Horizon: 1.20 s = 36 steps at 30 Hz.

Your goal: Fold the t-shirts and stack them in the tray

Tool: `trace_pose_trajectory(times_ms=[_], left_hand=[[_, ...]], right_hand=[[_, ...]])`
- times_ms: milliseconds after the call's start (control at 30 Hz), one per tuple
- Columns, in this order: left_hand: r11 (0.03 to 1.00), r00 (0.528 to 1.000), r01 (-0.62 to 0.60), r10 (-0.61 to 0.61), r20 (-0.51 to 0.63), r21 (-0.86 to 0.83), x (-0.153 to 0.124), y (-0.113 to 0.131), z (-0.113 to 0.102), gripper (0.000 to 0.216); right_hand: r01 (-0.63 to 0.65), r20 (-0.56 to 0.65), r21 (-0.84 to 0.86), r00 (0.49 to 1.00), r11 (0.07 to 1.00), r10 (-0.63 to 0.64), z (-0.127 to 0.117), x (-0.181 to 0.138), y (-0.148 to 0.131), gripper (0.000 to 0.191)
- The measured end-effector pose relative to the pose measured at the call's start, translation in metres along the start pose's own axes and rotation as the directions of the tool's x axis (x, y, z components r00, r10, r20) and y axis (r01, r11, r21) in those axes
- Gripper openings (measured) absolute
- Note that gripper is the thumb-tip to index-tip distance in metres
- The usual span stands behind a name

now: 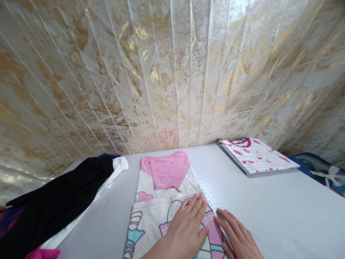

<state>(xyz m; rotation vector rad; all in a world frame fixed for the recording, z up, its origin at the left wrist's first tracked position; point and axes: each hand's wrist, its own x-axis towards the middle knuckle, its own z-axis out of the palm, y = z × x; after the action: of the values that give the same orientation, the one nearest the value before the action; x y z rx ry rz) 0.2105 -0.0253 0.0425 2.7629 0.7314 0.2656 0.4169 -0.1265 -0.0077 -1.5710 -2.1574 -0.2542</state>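
Note:
A partly folded white shirt (151, 226) with pink parts and a cartoon print lies lengthwise on the white table. Its pink sleeve (169, 172) is folded inward at the far end, and the printed lower part is turned up over the body. My left hand (185, 230) rests flat on the printed fabric, fingers stretched out and close together. Beside it, my right hand (239, 237) is at the shirt's right edge, fingers extended and slightly bent. Neither hand grips anything. The near end of the shirt runs out of view.
At the left, a loose heap holds a black garment (67, 190) and white cloth. A neat stack of folded clothes (258, 154), topped by a white and pink shirt, sits back right. Beyond the table's right edge is a blue-trimmed clear bag (320, 169). A gold-patterned curtain (172, 79) hangs behind.

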Motion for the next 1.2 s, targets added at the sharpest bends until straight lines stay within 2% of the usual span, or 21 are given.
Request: trace_pose_trajectory(times_ms=[133,267,400,500,633,833,1033,1200], left_hand=[[1.0,1.0,-0.001,0.001,0.003,-0.019,-0.006,0.005,-0.008,0.058],[1.0,1.0,-0.009,0.009,-0.018,0.009,-0.029,0.002,-0.018,0.06],[0.982,0.992,0.111,-0.1,-0.08,0.151,-0.064,-0.021,-0.02,0.065],[0.947,0.973,0.208,-0.174,-0.155,0.245,-0.09,-0.043,-0.017,0.068],[0.918,0.958,0.251,-0.19,-0.215,0.307,-0.107,-0.056,-0.015,0.069],[0.912,0.944,0.284,-0.212,-0.252,0.296,-0.113,-0.052,-0.022,0.071],[0.897,0.928,0.319,-0.231,-0.292,0.307,-0.141,-0.059,-0.026,0.076],[0.901,0.931,0.327,-0.254,-0.263,0.287,-0.143,-0.06,-0.028,0.071]], right_hand=[[-0.009,0.073,0.016,0.997,1.0,0.008,0.0,-0.006,0.004,0.066],[0.074,0.112,0.107,0.99,0.992,-0.086,-0.008,0.027,-0.013,0.07],[0.15,0.11,0.098,0.981,0.984,-0.16,0.007,0.066,-0.037,0.061],[0.181,0.085,0.028,0.98,0.983,-0.182,0.027,0.079,-0.046,0.06],[0.228,0.029,-0.07,0.974,0.971,-0.226,0.043,0.079,-0.046,0.067],[0.247,-0.025,-0.116,0.968,0.962,-0.251,0.042,0.077,-0.043,0.071],[0.223,-0.036,-0.14,0.973,0.965,-0.23,0.043,0.077,-0.043,0.074],[0.215,-0.059,-0.166,0.972,0.962,-0.227,0.047,0.074,-0.044,0.077]])
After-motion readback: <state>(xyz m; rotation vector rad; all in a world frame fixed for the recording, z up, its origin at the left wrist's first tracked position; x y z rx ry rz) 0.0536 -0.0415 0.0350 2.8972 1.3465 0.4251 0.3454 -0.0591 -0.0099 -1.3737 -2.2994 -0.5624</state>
